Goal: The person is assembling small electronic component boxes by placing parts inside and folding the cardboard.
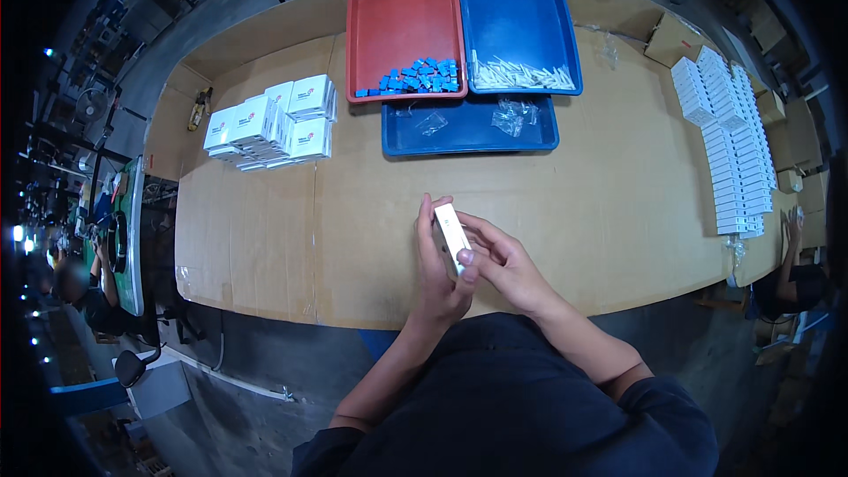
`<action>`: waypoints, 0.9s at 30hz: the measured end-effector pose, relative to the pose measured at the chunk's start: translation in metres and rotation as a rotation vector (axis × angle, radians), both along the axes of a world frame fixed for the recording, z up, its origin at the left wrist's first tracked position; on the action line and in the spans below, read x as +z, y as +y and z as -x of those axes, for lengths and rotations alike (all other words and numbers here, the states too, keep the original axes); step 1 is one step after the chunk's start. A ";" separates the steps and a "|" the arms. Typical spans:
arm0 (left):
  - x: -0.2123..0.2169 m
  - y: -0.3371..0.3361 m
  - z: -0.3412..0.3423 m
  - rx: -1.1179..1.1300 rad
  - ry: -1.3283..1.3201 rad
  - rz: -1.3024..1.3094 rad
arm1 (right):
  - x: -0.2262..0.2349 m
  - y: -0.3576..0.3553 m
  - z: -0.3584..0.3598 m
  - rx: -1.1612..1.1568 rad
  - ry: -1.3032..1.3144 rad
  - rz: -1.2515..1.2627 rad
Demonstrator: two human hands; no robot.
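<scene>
Just below the centre of the frame, a small white box [451, 237] is held between both hands above the near edge of the table [609, 212]. The left hand [436, 278] is curled around the box's left side and underside, its fingers closed against it, with fingertips showing above the box's top end. The right hand [503, 263] is closed on the box from the right, thumb and forefinger pinching its lower end while the other fingers are bent loosely behind.

Around the hands, a wide stretch of bare cardboard-covered tabletop is seen on every side, with nothing near. The table's near edge runs just beneath the wrists.

At the upper left, a stack of white boxes [274, 124] is set well apart from the hands. At the top centre, a red tray [402, 9] holding small blue parts [415, 77] is placed beside a blue tray [521, 9] holding pale sticks [519, 77]; a second blue tray [468, 128] with clear plastic bags [514, 113] lies partly under both. Along the right side, rows of white boxes [733, 150] are laid in a long band towards the table's far right edge, with brown cartons [676, 35] just beyond them.
</scene>
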State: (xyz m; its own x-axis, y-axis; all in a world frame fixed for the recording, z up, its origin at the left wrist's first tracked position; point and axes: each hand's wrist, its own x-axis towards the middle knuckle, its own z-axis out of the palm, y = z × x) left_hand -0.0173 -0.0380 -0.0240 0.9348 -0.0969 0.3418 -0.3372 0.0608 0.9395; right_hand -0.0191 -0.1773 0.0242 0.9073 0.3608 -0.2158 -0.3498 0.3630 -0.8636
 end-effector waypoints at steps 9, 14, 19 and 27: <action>-0.007 -0.007 -0.003 0.288 -0.114 -0.049 | -0.003 0.022 0.016 -0.060 -0.065 0.097; -0.001 -0.007 -0.002 0.322 -0.180 0.000 | -0.013 0.027 0.025 -0.101 -0.206 0.139; -0.002 -0.006 0.001 0.334 -0.204 -0.007 | -0.017 0.027 0.029 -0.127 -0.241 0.145; 0.001 -0.009 -0.001 0.345 -0.252 0.033 | -0.013 0.021 0.027 -0.118 -0.370 0.217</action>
State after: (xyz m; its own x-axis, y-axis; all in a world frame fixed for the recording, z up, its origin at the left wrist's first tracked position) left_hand -0.0161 -0.0468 -0.0234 0.7971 0.2220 0.5616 -0.5622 -0.0670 0.8243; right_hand -0.0461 -0.1561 0.0112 0.9698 0.2328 0.0722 0.0304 0.1785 -0.9835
